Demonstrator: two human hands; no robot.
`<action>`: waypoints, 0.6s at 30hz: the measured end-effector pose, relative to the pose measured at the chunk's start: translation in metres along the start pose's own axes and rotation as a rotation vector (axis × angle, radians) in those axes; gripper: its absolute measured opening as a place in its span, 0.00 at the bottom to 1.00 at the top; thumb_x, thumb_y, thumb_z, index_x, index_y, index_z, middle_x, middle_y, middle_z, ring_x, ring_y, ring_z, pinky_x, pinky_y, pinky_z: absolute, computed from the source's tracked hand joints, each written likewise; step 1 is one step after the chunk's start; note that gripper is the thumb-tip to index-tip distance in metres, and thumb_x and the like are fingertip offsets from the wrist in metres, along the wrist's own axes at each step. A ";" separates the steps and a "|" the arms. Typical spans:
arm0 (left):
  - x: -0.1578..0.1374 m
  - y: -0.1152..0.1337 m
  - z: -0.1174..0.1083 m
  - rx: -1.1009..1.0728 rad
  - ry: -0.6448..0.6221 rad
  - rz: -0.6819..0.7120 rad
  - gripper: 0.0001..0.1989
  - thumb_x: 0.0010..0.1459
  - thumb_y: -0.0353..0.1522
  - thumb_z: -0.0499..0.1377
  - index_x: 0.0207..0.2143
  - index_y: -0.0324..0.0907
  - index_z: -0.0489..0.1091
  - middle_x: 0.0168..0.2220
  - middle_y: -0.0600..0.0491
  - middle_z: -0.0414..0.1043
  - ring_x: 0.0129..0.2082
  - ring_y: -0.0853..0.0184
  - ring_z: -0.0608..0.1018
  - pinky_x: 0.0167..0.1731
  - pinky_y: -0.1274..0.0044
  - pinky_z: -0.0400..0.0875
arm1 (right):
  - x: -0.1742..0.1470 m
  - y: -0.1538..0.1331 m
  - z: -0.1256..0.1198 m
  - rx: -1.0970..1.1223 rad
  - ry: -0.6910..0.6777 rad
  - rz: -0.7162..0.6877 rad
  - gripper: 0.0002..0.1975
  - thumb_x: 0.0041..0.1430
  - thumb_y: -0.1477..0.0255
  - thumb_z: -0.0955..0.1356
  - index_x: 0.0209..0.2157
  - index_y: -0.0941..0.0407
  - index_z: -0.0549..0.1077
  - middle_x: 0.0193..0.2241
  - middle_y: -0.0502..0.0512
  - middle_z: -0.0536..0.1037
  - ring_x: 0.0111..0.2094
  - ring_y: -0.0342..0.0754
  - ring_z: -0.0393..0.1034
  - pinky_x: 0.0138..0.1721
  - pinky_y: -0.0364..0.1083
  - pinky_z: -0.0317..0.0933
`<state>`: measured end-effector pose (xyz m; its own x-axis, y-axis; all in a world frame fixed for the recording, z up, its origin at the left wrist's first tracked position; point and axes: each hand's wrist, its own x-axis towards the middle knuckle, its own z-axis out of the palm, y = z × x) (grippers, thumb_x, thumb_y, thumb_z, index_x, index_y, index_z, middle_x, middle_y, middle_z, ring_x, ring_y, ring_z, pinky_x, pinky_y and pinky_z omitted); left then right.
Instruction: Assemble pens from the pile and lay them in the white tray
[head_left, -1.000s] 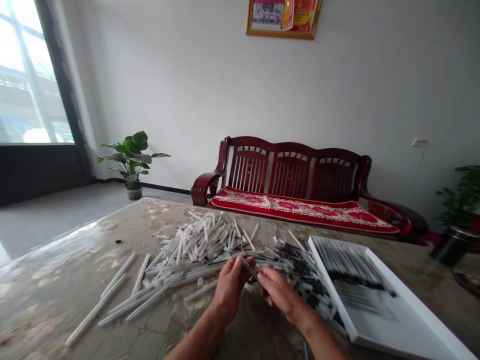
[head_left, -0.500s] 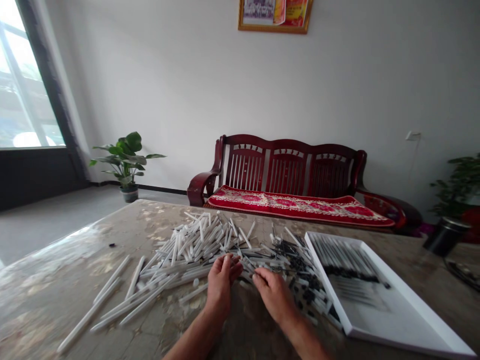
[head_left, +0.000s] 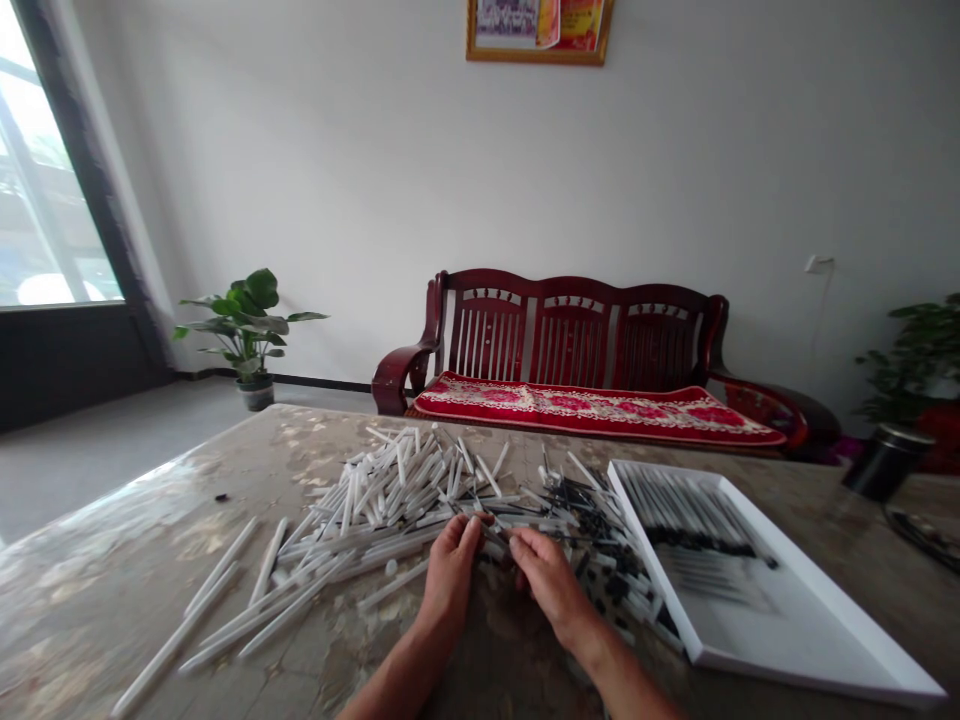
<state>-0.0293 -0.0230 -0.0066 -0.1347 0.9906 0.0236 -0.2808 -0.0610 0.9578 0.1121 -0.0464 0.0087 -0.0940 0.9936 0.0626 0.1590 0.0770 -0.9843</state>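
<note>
My left hand [head_left: 452, 562] is closed in a pinch at the near side of a heap of white pen barrels [head_left: 409, 480]. Facing it, my right hand [head_left: 549, 580] is also pinched closed, its fingertips a short gap from the left ones. Thin pieces show around both sets of fingertips, but what each hand grips is too small and blurred to make out. Right of the heap lie many small black pen parts [head_left: 592, 515], some beside my right hand. A white tray [head_left: 806, 640] further right holds a row of clear pens [head_left: 686, 510] with black ends.
Several loose barrels [head_left: 176, 640] lie on the left of the patterned table [head_left: 97, 590], with a small black piece [head_left: 220, 497] behind them. A black cylinder [head_left: 889, 462] stands at the right beside a cable. Beyond the table is a red wooden bench [head_left: 570, 340].
Both hands have shifted slightly; the left has moved a little right and turned, thumb now nearer the right fingertips. Both stay pinched. The camera view has moved slightly. The heap and tray look the same.
</note>
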 end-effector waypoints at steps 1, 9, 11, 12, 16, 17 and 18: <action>0.001 0.001 -0.001 -0.019 0.026 -0.007 0.22 0.46 0.49 0.65 0.32 0.39 0.77 0.30 0.51 0.78 0.29 0.65 0.76 0.33 0.76 0.70 | 0.000 0.001 -0.002 0.015 0.008 0.041 0.19 0.58 0.56 0.63 0.39 0.56 0.76 0.25 0.50 0.75 0.22 0.43 0.64 0.23 0.42 0.55; -0.005 0.008 0.003 -0.104 0.006 -0.117 0.23 0.43 0.49 0.66 0.34 0.40 0.73 0.35 0.49 0.78 0.29 0.66 0.78 0.28 0.77 0.72 | 0.001 0.008 -0.007 0.023 0.083 0.098 0.14 0.51 0.60 0.68 0.33 0.56 0.75 0.22 0.48 0.74 0.19 0.41 0.62 0.18 0.39 0.49; -0.007 0.005 0.004 -0.088 -0.037 -0.122 0.22 0.43 0.48 0.67 0.33 0.40 0.73 0.34 0.50 0.78 0.29 0.66 0.78 0.28 0.77 0.72 | 0.001 0.008 -0.005 0.038 0.085 0.085 0.13 0.50 0.61 0.69 0.33 0.56 0.76 0.22 0.48 0.74 0.19 0.41 0.62 0.18 0.39 0.50; -0.007 0.004 0.004 -0.081 -0.046 -0.122 0.22 0.43 0.48 0.67 0.33 0.40 0.74 0.33 0.50 0.78 0.29 0.66 0.78 0.28 0.77 0.72 | 0.001 0.008 -0.004 0.043 0.085 0.079 0.13 0.50 0.61 0.70 0.32 0.55 0.76 0.22 0.48 0.74 0.19 0.41 0.62 0.19 0.40 0.51; -0.007 0.004 0.003 -0.118 -0.076 -0.139 0.20 0.44 0.47 0.67 0.34 0.41 0.73 0.35 0.50 0.79 0.29 0.68 0.78 0.26 0.79 0.70 | 0.002 0.008 -0.004 0.056 0.124 0.043 0.12 0.49 0.61 0.70 0.32 0.55 0.76 0.21 0.48 0.73 0.20 0.43 0.63 0.21 0.41 0.53; -0.008 0.007 0.003 -0.150 -0.101 -0.148 0.20 0.45 0.45 0.68 0.34 0.41 0.73 0.36 0.50 0.79 0.29 0.68 0.78 0.26 0.79 0.70 | 0.002 0.008 -0.005 0.071 0.140 0.033 0.13 0.50 0.61 0.70 0.32 0.55 0.76 0.21 0.48 0.73 0.20 0.43 0.63 0.21 0.42 0.54; -0.009 0.010 0.003 -0.191 -0.139 -0.161 0.18 0.45 0.44 0.68 0.35 0.42 0.74 0.38 0.49 0.79 0.30 0.68 0.79 0.27 0.79 0.71 | 0.002 0.007 -0.006 0.092 0.157 0.024 0.13 0.50 0.61 0.70 0.33 0.55 0.76 0.21 0.48 0.73 0.21 0.44 0.63 0.21 0.42 0.54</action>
<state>-0.0282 -0.0321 0.0037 0.0537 0.9959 -0.0725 -0.4634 0.0892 0.8817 0.1188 -0.0432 0.0024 0.0641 0.9963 0.0570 0.0681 0.0526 -0.9963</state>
